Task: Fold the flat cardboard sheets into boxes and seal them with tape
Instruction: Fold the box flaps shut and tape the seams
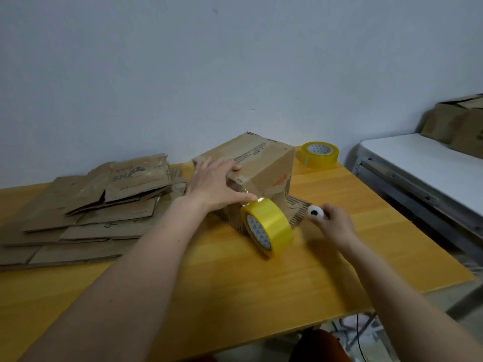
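Observation:
A folded cardboard box (pixel 261 163) stands in the middle of the wooden table (pixel 235 278). My left hand (pixel 214 184) lies on its near top edge, fingers spread, thumb against a strip of clear tape running down the front. That strip ends at a yellow tape roll (pixel 268 226), which hangs or leans at the box's front, tilted. To the right of the roll, my right hand (pixel 334 226) grips a small white tool with a black dot (pixel 315 211), close to the box's lower flap.
A stack of flat cardboard sheets (pixel 86 212) covers the table's left side. A second yellow tape roll (pixel 319 154) sits behind the box at the right. A white shelf (pixel 423 168) with more cardboard boxes (pixel 454 124) stands to the right. The table's edge is near.

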{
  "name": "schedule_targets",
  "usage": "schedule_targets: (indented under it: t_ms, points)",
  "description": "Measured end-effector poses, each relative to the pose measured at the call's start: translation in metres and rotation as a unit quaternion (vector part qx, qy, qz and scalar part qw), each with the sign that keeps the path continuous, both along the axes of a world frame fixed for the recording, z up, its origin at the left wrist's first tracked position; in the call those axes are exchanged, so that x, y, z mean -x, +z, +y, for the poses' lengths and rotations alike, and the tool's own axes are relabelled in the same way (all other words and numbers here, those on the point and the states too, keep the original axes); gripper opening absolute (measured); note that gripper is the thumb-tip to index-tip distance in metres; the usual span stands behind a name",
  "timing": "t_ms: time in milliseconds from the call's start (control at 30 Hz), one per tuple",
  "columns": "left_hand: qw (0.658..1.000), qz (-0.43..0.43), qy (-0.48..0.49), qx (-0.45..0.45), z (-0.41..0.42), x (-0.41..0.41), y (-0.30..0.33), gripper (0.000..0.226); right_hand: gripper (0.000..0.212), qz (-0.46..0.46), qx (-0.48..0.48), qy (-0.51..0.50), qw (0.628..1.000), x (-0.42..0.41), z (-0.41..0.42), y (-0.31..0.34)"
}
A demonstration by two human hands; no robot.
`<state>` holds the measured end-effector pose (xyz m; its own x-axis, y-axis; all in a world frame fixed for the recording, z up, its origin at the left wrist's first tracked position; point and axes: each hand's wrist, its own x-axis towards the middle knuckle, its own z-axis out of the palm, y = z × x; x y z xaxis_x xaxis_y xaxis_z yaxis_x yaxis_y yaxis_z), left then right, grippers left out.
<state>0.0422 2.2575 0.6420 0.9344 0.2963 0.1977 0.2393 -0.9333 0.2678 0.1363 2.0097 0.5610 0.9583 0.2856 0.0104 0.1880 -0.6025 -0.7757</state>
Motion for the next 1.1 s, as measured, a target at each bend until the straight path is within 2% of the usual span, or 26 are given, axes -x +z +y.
schedule_targets:
  t_ms: [33, 100, 200, 233, 300, 367, 467, 500, 567, 600, 667, 733, 833, 900, 1033, 1100]
  points:
    - [1.000, 0.002, -0.017, 0.014, 0.003, 0.000, 0.002, 0.089, 0.016, -0.026, -0.039, 0.020, 0.999, 0.005, 0.005, 0.009]
    - [0.998, 0.014, -0.045, 0.047, 0.010, -0.003, 0.007, 0.085, 0.006, -0.087, -0.095, 0.068, 0.989, 0.012, 0.018, 0.030]
    - [0.990, 0.023, -0.079, 0.114, 0.015, -0.010, 0.010, 0.074, 0.022, -0.186, -0.134, 0.131, 0.965, 0.021, 0.046, 0.061]
    - [0.987, 0.020, -0.090, 0.129, 0.016, -0.012, 0.009, 0.072, 0.022, -0.196, -0.136, 0.148, 0.960, 0.023, 0.056, 0.070]
    - [0.982, 0.015, -0.105, 0.158, 0.017, -0.014, 0.007, 0.072, 0.007, -0.178, -0.121, 0.178, 0.960, 0.026, 0.073, 0.081]
    - [0.978, -0.002, -0.109, 0.177, 0.017, -0.013, 0.002, 0.075, 0.007, -0.153, -0.095, 0.191, 0.965, 0.026, 0.084, 0.081]
    - [0.970, -0.087, -0.022, 0.226, 0.009, 0.005, -0.016, 0.108, 0.006, -0.145, -0.106, 0.191, 0.965, 0.022, 0.088, 0.076]
    - [0.951, -0.119, 0.034, 0.285, 0.003, 0.014, -0.025, 0.118, 0.007, -0.147, -0.108, 0.188, 0.965, 0.021, 0.088, 0.075]
    - [0.869, -0.146, 0.111, 0.459, -0.010, 0.028, -0.041, 0.127, 0.008, -0.149, -0.117, 0.183, 0.965, 0.020, 0.089, 0.074]
    - [0.819, -0.141, 0.123, 0.543, -0.016, 0.032, -0.047, 0.124, 0.008, -0.151, -0.120, 0.180, 0.965, 0.020, 0.091, 0.074]
    - [0.736, -0.129, 0.127, 0.653, -0.026, 0.034, -0.053, 0.101, 0.009, -0.152, -0.123, 0.173, 0.965, 0.021, 0.093, 0.074]
    - [0.720, -0.124, 0.128, 0.670, -0.034, 0.033, -0.051, 0.078, 0.009, -0.144, -0.128, 0.170, 0.966, 0.022, 0.093, 0.073]
    - [0.725, -0.086, 0.153, 0.666, -0.045, 0.027, -0.043, 0.072, 0.012, -0.146, -0.119, 0.162, 0.968, 0.020, 0.095, 0.071]
    - [0.715, -0.060, 0.172, 0.675, -0.052, 0.024, -0.038, 0.068, 0.014, -0.158, -0.114, 0.156, 0.968, 0.020, 0.097, 0.070]
    - [0.692, -0.089, 0.183, 0.693, -0.056, 0.022, -0.037, 0.044, 0.015, -0.183, -0.092, 0.138, 0.969, 0.022, 0.103, 0.067]
    - [0.691, -0.127, 0.192, 0.685, -0.054, 0.023, -0.039, 0.048, 0.016, -0.191, -0.077, 0.125, 0.971, 0.023, 0.106, 0.067]
